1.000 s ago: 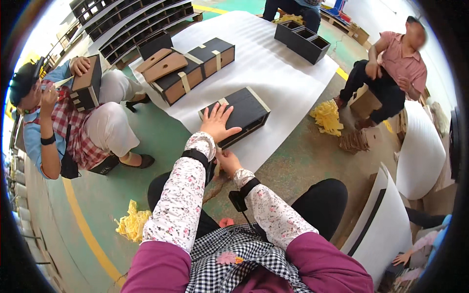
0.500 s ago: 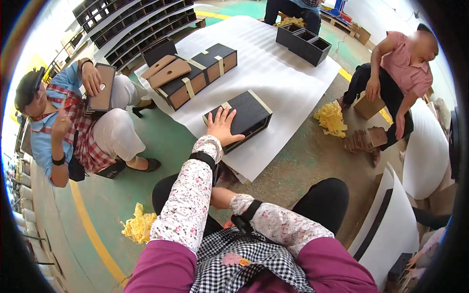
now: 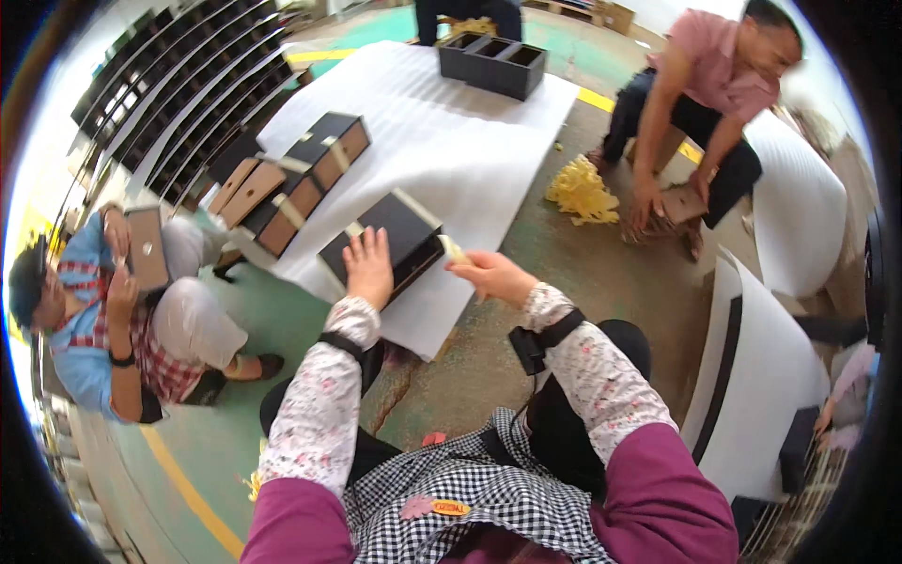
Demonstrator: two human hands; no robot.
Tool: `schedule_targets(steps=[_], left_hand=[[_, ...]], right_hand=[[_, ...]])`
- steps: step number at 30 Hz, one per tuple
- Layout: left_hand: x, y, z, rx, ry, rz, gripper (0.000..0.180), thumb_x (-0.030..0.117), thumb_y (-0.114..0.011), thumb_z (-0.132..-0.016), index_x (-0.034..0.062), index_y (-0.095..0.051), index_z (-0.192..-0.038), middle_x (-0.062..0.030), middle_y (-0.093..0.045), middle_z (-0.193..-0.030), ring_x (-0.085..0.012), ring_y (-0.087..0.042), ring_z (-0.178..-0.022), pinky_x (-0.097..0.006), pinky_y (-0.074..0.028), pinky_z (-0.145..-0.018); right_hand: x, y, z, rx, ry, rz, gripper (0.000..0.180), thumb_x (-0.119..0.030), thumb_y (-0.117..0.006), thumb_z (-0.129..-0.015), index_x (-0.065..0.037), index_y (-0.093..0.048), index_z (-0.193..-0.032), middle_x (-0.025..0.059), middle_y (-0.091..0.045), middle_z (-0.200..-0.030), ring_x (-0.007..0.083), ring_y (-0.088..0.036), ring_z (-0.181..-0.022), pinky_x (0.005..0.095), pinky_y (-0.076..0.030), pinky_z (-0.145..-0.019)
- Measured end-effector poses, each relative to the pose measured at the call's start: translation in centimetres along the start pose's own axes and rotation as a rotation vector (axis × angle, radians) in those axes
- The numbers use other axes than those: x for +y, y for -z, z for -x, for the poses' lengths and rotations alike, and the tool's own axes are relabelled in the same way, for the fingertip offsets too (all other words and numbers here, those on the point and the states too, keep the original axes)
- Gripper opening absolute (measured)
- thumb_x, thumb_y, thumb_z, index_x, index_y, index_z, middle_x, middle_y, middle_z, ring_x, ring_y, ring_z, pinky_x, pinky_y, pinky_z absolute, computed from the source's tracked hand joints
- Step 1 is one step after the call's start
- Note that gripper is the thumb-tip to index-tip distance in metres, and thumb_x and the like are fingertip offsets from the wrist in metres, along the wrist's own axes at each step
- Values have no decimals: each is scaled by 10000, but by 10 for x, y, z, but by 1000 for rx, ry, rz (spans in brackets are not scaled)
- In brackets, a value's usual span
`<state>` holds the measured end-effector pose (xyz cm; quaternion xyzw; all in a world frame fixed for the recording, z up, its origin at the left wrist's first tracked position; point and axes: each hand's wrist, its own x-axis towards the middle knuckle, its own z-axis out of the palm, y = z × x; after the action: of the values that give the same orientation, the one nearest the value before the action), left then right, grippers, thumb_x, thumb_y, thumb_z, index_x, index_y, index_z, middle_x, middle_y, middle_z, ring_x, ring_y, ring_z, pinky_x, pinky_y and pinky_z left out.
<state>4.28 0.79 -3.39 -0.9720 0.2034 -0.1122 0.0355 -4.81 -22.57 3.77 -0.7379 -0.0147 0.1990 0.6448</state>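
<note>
A black box (image 3: 395,226) with pale tape across its ends lies on a white foam-covered surface (image 3: 451,141) in front of me. My left hand (image 3: 369,267) rests on its near left part with the fingers spread. At the box's right end, my right hand (image 3: 495,276) pinches a strip of pale yellow tape (image 3: 453,249). The strip runs from the box edge to my fingertips. Whether its inner end is still stuck to the box, I cannot tell.
Taped black-and-brown boxes (image 3: 319,155) stand at the back left, with brown panels (image 3: 246,191) beside them. Farther back sits an open black compartment box (image 3: 493,64). Co-workers sit left, right and at the far end. Crumpled yellow tape (image 3: 581,191) lies on the floor at right.
My right hand has come up from near my lap to the box's right end and now grips the tape strip. My left hand stays on the box. The view has shifted.
</note>
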Motion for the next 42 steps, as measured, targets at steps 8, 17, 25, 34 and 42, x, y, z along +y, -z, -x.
schedule_targets(steps=[8,17,25,34,42], left_hand=[[-56,51,-1,-253,-360,289,905,522,-643,-727,67,-230,-1392,-170,-216,-1442,-386,-162,-1334,-476,-187,-1073],[-210,55,-73,-294,127,566,640,444,-630,-762,2,-505,-1208,-198,-502,-1234,-319,-464,-1163,-348,-351,-993],[-331,10,-119,19,293,273,800,518,-695,-664,-14,-469,-1217,-185,-467,-1264,-315,-416,-1198,-382,-327,-1013],[-406,-23,-169,-300,481,337,1012,646,-632,-667,-65,-331,-1321,-240,-397,-1328,-323,-391,-1238,-352,-311,-1028],[-391,-20,-197,-303,389,128,941,705,-610,-621,-78,-536,-1137,-248,-549,-1154,-351,-511,-1103,-381,-393,-948]], right_hand=[[-20,0,4,-33,179,-262,656,-41,-405,-838,-138,-137,-1430,119,-513,-1094,130,-547,-747,256,-483,-677],[-21,-7,-22,9,143,-218,402,-339,-426,-948,-7,-572,-1120,63,-595,-994,109,-561,-724,252,-461,-679],[-13,-6,-19,-122,133,-230,502,-423,-338,-959,-20,-637,-939,97,-600,-1036,151,-573,-795,252,-445,-699],[-15,-4,-34,-218,-220,-231,209,-198,-556,-896,-26,-646,-971,43,-592,-900,112,-552,-836,243,-440,-746],[16,2,-36,-71,9,3,223,-240,-579,-881,-36,-606,-795,33,-532,-880,84,-500,-736,225,-419,-622]])
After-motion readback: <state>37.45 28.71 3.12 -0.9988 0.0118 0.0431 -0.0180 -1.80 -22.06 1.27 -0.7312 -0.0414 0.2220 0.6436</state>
